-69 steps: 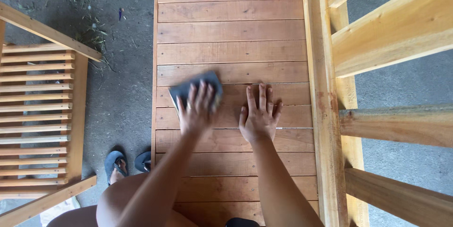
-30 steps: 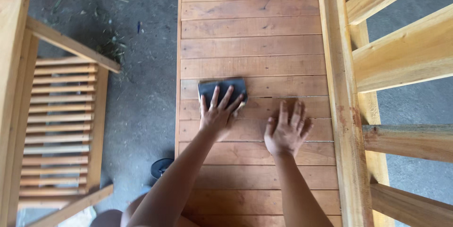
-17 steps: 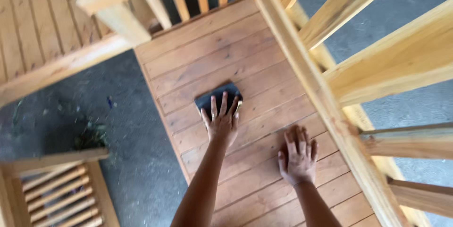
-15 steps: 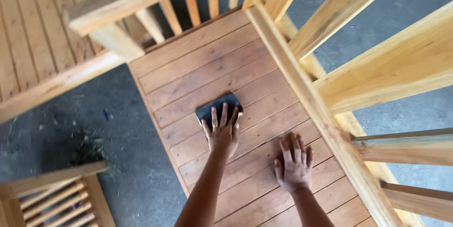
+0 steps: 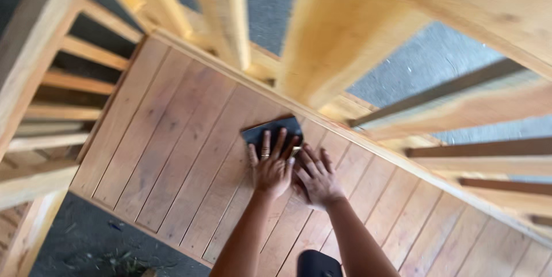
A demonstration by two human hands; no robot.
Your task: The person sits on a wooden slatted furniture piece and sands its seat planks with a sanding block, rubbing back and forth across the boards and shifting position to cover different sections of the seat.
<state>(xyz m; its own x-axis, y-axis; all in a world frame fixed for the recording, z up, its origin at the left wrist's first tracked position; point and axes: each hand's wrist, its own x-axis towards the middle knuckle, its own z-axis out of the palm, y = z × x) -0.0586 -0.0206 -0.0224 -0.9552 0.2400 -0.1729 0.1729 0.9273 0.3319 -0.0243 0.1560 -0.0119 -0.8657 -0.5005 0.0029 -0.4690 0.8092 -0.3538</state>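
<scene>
A dark blue flat pad (image 5: 269, 129) lies on the slatted wooden panel (image 5: 172, 139), close to the panel's side rail. My left hand (image 5: 272, 166) presses down on the pad, fingers spread over its near half, a ring on one finger. Right beside it, my right hand (image 5: 315, 176) rests flat on the bare slats with fingers apart, its fingertips touching the left hand. Both forearms reach in from the bottom of the view.
Thick pale wooden beams (image 5: 345, 29) and rails cross blurred overhead and at the right. More slats (image 5: 75, 81) stand at the left. Grey concrete floor (image 5: 414, 58) shows beyond the rails and at bottom left. A dark rounded shape (image 5: 319, 264) sits between my arms.
The view has swung and tilted. My left hand has slid the pad along the slats toward the side rail, and my right hand has come up right beside the left.
</scene>
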